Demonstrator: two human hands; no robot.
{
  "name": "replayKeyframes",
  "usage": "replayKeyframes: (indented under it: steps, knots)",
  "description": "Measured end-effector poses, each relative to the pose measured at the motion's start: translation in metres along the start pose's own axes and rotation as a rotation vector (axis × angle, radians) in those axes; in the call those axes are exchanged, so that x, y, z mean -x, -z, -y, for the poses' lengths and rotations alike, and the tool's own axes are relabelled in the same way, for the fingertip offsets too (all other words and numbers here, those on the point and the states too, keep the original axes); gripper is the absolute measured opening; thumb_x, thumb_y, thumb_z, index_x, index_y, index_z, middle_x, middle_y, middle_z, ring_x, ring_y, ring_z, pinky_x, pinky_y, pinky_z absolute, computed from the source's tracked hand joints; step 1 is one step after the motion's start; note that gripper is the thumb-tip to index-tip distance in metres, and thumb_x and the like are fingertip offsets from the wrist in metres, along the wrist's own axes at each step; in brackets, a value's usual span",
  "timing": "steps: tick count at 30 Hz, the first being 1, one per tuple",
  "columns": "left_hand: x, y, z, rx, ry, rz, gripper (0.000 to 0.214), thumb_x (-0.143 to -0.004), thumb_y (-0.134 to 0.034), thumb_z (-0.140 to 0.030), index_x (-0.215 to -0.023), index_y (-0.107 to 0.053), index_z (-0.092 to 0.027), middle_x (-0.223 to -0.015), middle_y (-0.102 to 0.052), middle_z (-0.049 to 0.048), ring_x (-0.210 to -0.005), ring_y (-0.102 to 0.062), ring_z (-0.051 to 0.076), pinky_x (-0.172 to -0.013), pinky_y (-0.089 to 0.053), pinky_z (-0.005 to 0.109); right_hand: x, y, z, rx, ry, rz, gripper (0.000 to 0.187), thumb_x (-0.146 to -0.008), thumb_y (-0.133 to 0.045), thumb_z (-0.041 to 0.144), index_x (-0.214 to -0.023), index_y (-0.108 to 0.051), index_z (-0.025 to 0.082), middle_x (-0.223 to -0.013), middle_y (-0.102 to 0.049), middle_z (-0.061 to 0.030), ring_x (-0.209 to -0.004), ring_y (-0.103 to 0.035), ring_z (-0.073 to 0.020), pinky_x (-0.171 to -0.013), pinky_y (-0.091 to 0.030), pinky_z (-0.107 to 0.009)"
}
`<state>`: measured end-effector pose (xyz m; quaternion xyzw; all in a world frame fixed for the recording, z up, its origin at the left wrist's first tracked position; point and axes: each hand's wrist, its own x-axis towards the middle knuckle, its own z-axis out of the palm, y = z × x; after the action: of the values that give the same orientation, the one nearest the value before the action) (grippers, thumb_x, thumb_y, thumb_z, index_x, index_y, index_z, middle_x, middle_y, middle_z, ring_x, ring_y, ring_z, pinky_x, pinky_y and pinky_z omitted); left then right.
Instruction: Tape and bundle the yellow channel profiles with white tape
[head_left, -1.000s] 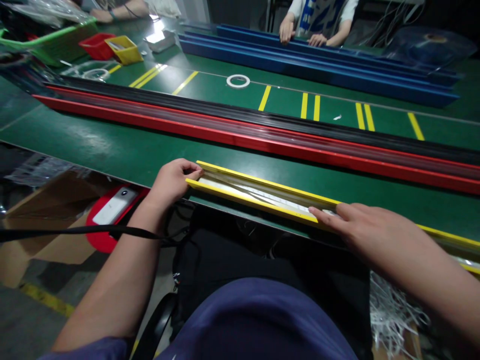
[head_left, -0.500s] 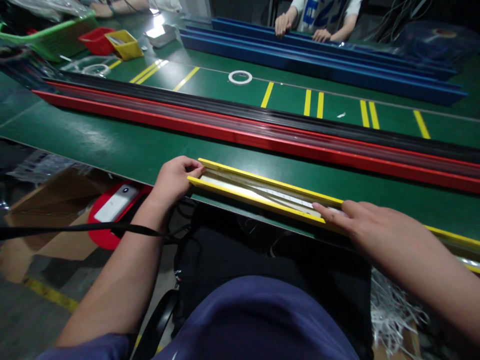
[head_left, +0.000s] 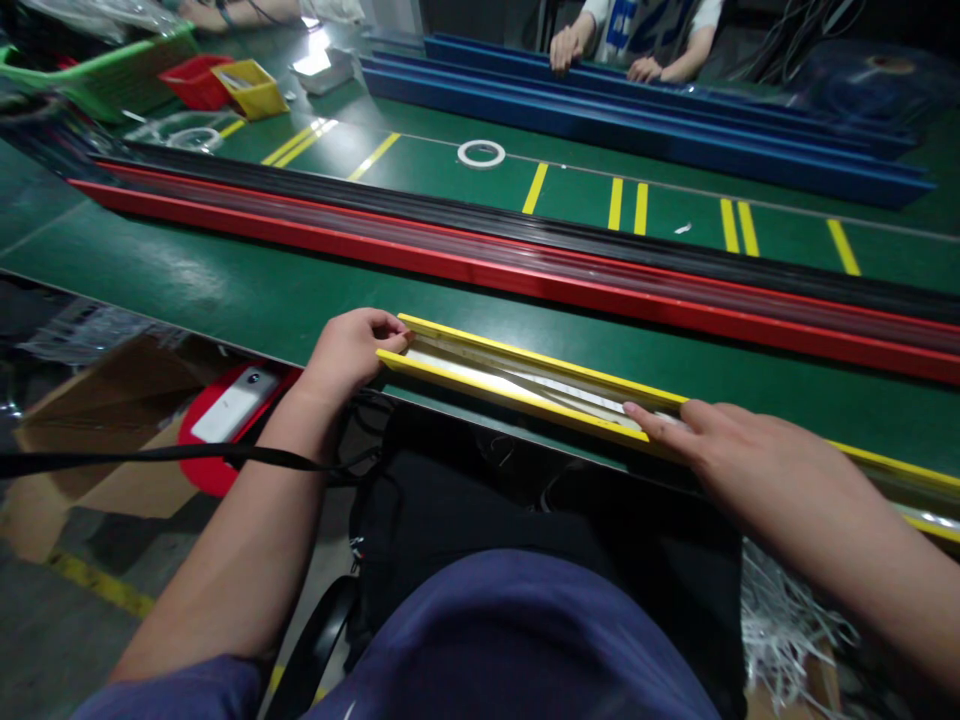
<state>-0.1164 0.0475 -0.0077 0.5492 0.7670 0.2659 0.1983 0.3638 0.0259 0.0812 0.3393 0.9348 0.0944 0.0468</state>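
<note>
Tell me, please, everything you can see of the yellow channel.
The yellow channel is long, straight and seemingly metal, its open side up between two side walls. A white strip shows inside. It slants along the near edge of the table, running out of view at right. The left hand touches its left end; the right hand lies across it.

The green table [head_left: 262,290] has a yellow rail [head_left: 517,396] near, a red rail [head_left: 480,267] behind it, blue rails [head_left: 630,132] far, a basket [head_left: 139,82] far left.
</note>
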Motion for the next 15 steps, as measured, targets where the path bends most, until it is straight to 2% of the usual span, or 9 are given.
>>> replayKeyframes:
  steps: [7,10,13,15]
  knots:
    - [-0.008,0.002,0.012,-0.068,-0.06,0.005,0.035,-0.081,-0.071,-0.056,-0.087,-0.078,-0.022,-0.081,-0.076,0.0062,-0.075,-0.066,0.022,-0.066,-0.046,0.029,-0.001,0.005,-0.001,-0.014,0.035,-0.026,0.079,-0.078,-0.052,-0.003,-0.15,-0.062,0.026,-0.085,-0.067,-0.0043,-0.064,-0.06,-0.0196,-0.058,-0.044,-0.033]
    - [-0.014,0.008,0.013,-0.14,-0.196,0.043,0.036,-0.083,-0.07,-0.055,-0.099,-0.078,-0.024,-0.092,-0.077,0.0066,-0.083,-0.067,0.024,-0.072,-0.048,0.03,-0.001,0.005,0.002,0.015,0.018,-0.006,0.079,-0.079,-0.053,-0.004,-0.152,-0.061,0.026,-0.084,-0.066,-0.003,-0.064,-0.06,-0.0189,-0.059,-0.043,-0.032]
    - [-0.021,0.015,0.009,-0.196,-0.376,0.094,0.042,-0.086,-0.067,-0.054,-0.116,-0.076,-0.026,-0.11,-0.076,0.0077,-0.095,-0.068,0.025,-0.084,-0.05,0.031,-0.001,0.005,0.006,0.04,0.001,0.008,0.077,-0.081,-0.055,-0.003,-0.152,-0.061,0.026,-0.085,-0.065,-0.0025,-0.067,-0.061,-0.0184,-0.061,-0.044,-0.031]
    - [-0.025,0.018,0.007,-0.203,-0.444,0.153,0.044,-0.088,-0.064,-0.053,-0.121,-0.075,-0.027,-0.119,-0.075,0.0086,-0.103,-0.068,0.026,-0.093,-0.05,0.032,-0.001,0.004,0.008,0.047,-0.01,0.007,0.076,-0.082,-0.056,-0.003,-0.151,-0.062,0.026,-0.085,-0.065,-0.0023,-0.068,-0.061,-0.018,-0.062,-0.044,-0.03]
